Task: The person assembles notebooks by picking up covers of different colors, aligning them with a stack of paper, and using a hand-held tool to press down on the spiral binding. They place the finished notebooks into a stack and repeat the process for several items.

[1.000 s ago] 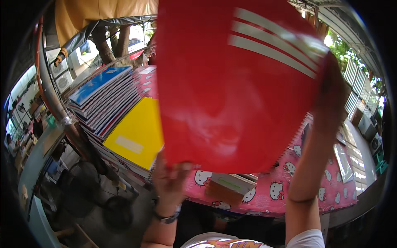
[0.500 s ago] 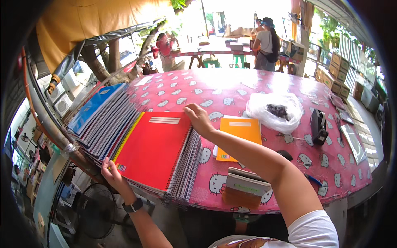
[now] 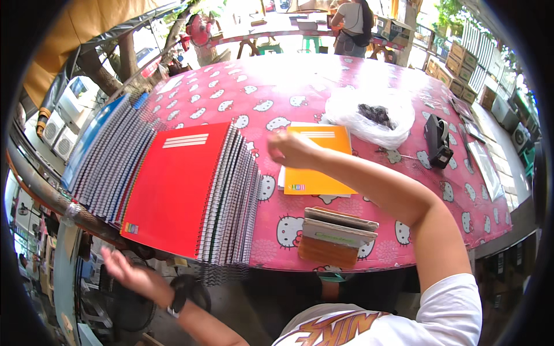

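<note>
A red spiral notebook (image 3: 176, 187) lies on top of a tall stack of spiral notebooks (image 3: 234, 199) near the table's left front corner. Against its left side leans another row of notebooks (image 3: 118, 161), with a blue cover at the outer end. My left hand (image 3: 135, 279) is off the front left edge of the stack, fingers stretched out and holding nothing visible. To the right of the stack, my right hand (image 3: 294, 150) hovers by an orange notebook (image 3: 320, 173), apart from the red cover. Its bent fingers are blurred, so their grip does not show.
The pink patterned table (image 3: 265, 242) carries a brown and grey block-like item (image 3: 334, 236) at its front edge. Farther right are a plastic bag (image 3: 369, 118) with dark contents and a black tape dispenser (image 3: 438, 141). A person (image 3: 353, 29) stands beyond the far edge.
Both hands have come away from the red notebook: the left back off the table edge, the right off its far right corner. The stacks sit lower left in view.
</note>
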Demonstrator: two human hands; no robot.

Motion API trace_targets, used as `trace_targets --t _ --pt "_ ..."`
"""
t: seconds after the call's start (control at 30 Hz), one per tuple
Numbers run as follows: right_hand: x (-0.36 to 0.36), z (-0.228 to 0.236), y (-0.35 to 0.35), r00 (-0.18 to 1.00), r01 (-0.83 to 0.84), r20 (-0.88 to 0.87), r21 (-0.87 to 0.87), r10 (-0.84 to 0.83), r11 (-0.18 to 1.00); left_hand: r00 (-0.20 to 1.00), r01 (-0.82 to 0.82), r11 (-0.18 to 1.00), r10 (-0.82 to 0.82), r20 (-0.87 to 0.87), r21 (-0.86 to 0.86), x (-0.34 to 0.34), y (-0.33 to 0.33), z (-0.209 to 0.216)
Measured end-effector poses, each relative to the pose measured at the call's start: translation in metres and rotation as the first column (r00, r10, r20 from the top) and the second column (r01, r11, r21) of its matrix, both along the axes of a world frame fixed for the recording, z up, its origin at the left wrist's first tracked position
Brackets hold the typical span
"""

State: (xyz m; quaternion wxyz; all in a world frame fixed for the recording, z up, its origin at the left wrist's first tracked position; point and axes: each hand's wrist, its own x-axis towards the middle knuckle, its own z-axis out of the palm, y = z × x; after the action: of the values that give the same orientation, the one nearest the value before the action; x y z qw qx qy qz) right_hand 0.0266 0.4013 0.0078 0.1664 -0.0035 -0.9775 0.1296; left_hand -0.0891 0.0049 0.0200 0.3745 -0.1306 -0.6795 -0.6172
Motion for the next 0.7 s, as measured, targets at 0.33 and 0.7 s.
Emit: trace_targets --t 0.33,0.7 --pt "0.057 -0.080 -0.005 0.968 0.062 0.212 0.322 -0.135 0.945 0.114 0.993 0.115 -0.990 -0.088 -0.012 0.118 0.018 0.018" --pt "0.060 -0.090 -0.004 0.993 0.022 0.093 0.498 -0.079 0.867 -0.129 0.924 -0.083 -0.986 0.101 0.374 0.157 0.086 -0.045"
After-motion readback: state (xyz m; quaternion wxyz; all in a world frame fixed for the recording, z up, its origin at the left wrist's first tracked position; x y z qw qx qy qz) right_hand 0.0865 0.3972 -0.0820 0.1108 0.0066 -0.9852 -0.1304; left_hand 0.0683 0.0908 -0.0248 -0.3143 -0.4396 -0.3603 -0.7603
